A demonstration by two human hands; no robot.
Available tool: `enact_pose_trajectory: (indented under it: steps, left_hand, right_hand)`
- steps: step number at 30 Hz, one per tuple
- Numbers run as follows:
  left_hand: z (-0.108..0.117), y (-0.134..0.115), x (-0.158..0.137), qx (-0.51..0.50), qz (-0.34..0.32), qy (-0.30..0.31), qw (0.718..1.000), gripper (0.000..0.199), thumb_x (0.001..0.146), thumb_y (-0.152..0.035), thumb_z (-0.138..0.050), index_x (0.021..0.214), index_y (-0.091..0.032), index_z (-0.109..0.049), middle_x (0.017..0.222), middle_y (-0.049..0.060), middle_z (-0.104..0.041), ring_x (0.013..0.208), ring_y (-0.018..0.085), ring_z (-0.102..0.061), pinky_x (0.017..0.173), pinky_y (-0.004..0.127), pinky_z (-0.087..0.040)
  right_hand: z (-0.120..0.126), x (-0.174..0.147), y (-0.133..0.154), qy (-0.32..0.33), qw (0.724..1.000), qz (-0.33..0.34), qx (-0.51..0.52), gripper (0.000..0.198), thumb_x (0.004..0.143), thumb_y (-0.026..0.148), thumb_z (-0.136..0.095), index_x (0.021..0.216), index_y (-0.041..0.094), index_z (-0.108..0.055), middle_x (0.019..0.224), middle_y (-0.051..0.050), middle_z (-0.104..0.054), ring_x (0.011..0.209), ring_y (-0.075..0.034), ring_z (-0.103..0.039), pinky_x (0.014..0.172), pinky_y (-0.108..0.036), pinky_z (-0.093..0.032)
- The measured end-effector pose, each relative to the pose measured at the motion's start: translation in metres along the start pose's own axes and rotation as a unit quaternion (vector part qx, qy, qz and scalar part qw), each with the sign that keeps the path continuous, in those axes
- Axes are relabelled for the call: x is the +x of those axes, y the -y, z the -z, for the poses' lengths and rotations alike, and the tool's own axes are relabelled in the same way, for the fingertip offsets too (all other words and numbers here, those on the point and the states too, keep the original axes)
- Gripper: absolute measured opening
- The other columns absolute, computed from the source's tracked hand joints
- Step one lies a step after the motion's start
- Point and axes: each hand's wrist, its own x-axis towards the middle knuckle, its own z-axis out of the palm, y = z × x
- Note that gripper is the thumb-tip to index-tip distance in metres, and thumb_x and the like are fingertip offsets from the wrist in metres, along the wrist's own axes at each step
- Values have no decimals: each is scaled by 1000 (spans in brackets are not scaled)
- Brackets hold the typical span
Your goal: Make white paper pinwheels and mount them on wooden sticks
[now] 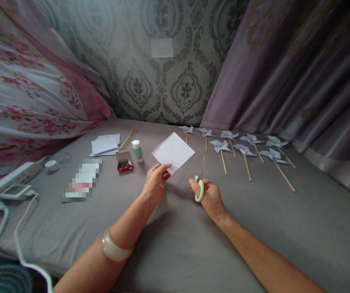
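Note:
My left hand (156,182) pinches the near corner of a white square sheet of paper (174,150), which is held up with one corner toward me. A short line, perhaps a cut, shows in the paper close to my fingertips. In my right hand (211,198) is a pair of scissors (200,191) with pale green handles, my fingers through the loops. Its blades point away from me, right of the paper and apart from it. Several white paper pinwheels (246,150) on wooden sticks lie beyond my right hand.
Left of the paper stand a green-and-white glue bottle (137,151) and an open red box of small metal pins (125,164). Behind them are stacked paper sheets (105,145) and wooden sticks (129,139). A power strip (13,183) with white cables lies at the left edge.

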Motion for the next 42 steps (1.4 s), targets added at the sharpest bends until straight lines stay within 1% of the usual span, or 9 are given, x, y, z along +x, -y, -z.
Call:
enact_pose_trajectory:
  steps: [2,6,12,15,18,22,26,33,42]
  left_hand:
    - [-1,1,-2,13,17,15,1000,25,47,-21,-77,64,-15,-61,67,0,-67,59,10,-59,58,22,-46]
    - [-3,4,-7,46,46,56,996,25,49,-23,-76,69,-15,-63,70,2,-69,62,14,-63,64,28,-51]
    - [0,8,-8,112,14,104,988,30,54,-27,-76,79,-12,-69,74,5,-70,59,14,-61,60,27,-49]
    - [1,9,-8,108,4,98,989,33,55,-31,-78,82,-13,-70,76,6,-71,63,15,-63,61,27,-47]
    - [0,8,-7,53,5,61,997,38,51,-32,-82,82,-15,-69,79,4,-71,67,14,-63,64,25,-47]
    - [-2,6,-5,-13,14,4,1000,38,40,-27,-88,65,-15,-63,69,-1,-64,63,8,-56,61,20,-43]
    - [-3,6,-5,-17,18,10,1000,38,40,-27,-89,58,-14,-58,60,-3,-57,57,5,-50,53,17,-37]
    - [-5,5,-9,-15,26,30,999,36,43,-26,-88,61,-13,-60,60,-3,-57,57,6,-50,52,18,-36]
    - [-6,3,-12,-7,33,46,998,34,45,-26,-88,63,-13,-62,61,-3,-56,58,6,-50,53,17,-38]
  right_hand:
    - [5,8,-5,-48,998,2,35,43,72,59,-63,64,17,-56,53,6,-39,51,-8,-33,48,-23,-29]
    - [15,19,-11,-67,993,-11,93,46,73,61,-63,73,15,-63,51,7,-39,46,-7,-29,43,-23,-23]
    - [17,24,-8,-93,987,5,129,47,75,62,-61,65,16,-61,47,6,-38,44,-7,-30,41,-23,-22]
    - [16,23,-8,-93,986,-5,136,47,74,63,-61,68,17,-62,49,5,-43,45,-8,-32,42,-23,-24]
    - [13,16,-3,-53,992,-23,114,50,74,66,-59,71,17,-62,56,3,-50,47,-8,-35,42,-23,-24]
    - [5,0,12,50,998,-24,32,55,72,71,-56,63,16,-59,56,2,-50,48,-8,-35,45,-23,-28]
    - [-1,-10,19,148,988,-37,11,55,67,71,-61,60,17,-55,55,2,-50,50,-9,-39,48,-23,-31]
    - [-2,-7,11,214,974,-67,-16,57,67,73,-60,58,17,-54,55,1,-54,52,-10,-44,50,-23,-35]
    - [-2,-6,16,216,972,-93,10,56,63,72,-64,57,17,-55,54,0,-57,50,-9,-48,48,-22,-36]
